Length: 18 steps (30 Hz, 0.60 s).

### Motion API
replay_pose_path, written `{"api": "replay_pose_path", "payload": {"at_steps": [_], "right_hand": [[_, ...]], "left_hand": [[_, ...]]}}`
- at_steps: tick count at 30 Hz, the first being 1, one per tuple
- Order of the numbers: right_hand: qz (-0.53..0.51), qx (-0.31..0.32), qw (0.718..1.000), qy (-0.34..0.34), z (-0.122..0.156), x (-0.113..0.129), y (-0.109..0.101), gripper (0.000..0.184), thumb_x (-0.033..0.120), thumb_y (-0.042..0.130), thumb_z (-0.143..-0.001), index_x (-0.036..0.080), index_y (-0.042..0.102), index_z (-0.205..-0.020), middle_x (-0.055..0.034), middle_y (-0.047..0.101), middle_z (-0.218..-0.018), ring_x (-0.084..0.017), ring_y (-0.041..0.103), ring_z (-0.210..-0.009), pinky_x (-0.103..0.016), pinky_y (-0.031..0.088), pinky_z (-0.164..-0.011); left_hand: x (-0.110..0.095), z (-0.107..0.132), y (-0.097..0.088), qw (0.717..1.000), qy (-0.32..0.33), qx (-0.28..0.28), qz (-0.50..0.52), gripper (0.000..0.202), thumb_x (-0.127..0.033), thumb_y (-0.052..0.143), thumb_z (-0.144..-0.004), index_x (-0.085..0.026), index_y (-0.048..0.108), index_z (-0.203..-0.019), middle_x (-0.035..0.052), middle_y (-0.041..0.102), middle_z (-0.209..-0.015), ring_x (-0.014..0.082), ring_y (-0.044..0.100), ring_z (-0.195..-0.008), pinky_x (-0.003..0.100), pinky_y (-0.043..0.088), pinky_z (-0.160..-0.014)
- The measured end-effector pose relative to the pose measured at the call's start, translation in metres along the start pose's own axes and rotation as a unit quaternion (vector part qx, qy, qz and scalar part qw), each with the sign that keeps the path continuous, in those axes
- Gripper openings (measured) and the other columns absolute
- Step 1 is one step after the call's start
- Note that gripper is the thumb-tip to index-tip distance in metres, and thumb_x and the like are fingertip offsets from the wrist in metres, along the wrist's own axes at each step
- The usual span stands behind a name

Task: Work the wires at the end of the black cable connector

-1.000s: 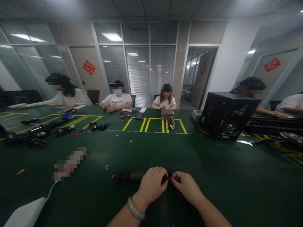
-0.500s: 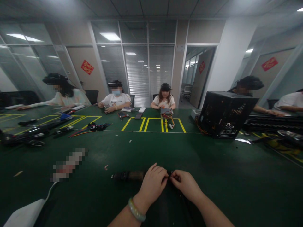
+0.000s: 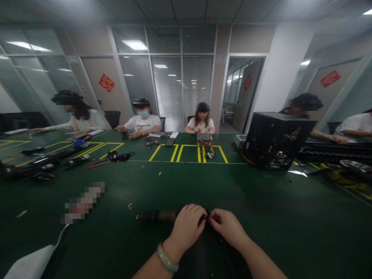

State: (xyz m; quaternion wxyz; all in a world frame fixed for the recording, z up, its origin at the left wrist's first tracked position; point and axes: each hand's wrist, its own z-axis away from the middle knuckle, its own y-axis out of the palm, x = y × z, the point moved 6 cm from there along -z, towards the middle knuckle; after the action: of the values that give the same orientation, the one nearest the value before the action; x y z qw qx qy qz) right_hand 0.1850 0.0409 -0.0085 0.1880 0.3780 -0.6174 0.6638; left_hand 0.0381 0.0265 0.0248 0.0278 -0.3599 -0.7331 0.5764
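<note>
A dark cylindrical piece [image 3: 164, 216] lies crosswise on the green table in front of me, with a black ringed section and a small shiny tip at its left end. My left hand [image 3: 189, 221], a pale bangle [image 3: 167, 259] on its wrist, is curled over the right part of this piece and hides it. Close against it, my right hand [image 3: 226, 224] is closed, thumb and forefinger pinched together at the piece's right end. What sits between those fingertips is too small and dark to make out.
A blurred-out item [image 3: 85, 203] with a white cord lies to the left, near a white object [image 3: 31, 263]. Tools and wires [image 3: 116, 155] lie farther back. A black computer case [image 3: 279, 141] stands at right. Several people sit around the green table [image 3: 186, 182].
The raised finger of my left hand has come down onto the piece. My right hand has hardly moved. Across the table, the masked person's hand has shifted slightly left.
</note>
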Motion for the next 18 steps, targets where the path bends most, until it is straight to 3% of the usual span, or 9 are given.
{"api": "replay_pose_path", "payload": {"at_steps": [11,18], "right_hand": [[0.004,0.001,1.0,-0.001,-0.0001,-0.0013,0.0005,0.011,0.025,0.057,-0.084,0.021,0.066,-0.08,0.0024,0.068,-0.073,-0.015,0.061,-0.066,-0.022,0.036,-0.058],[0.012,-0.006,1.0,-0.003,-0.0013,-0.002,0.0016,0.01,0.024,0.057,-0.084,0.021,0.065,-0.079,0.002,0.068,-0.074,-0.014,0.06,-0.066,-0.022,0.036,-0.059]], "left_hand": [[-0.0003,0.0001,-0.0023,1.0,0.0,0.005,0.001,0.011,-0.015,0.057,-0.085,-0.022,0.057,-0.094,0.0013,0.063,-0.104,0.0202,0.057,-0.1,0.037,0.041,-0.092],[0.0027,0.0001,0.0015,1.0,0.007,0.0,0.003,0.023,-0.008,0.056,-0.082,-0.023,0.056,-0.099,0.0022,0.061,-0.117,0.0206,0.055,-0.108,0.037,0.04,-0.094]]}}
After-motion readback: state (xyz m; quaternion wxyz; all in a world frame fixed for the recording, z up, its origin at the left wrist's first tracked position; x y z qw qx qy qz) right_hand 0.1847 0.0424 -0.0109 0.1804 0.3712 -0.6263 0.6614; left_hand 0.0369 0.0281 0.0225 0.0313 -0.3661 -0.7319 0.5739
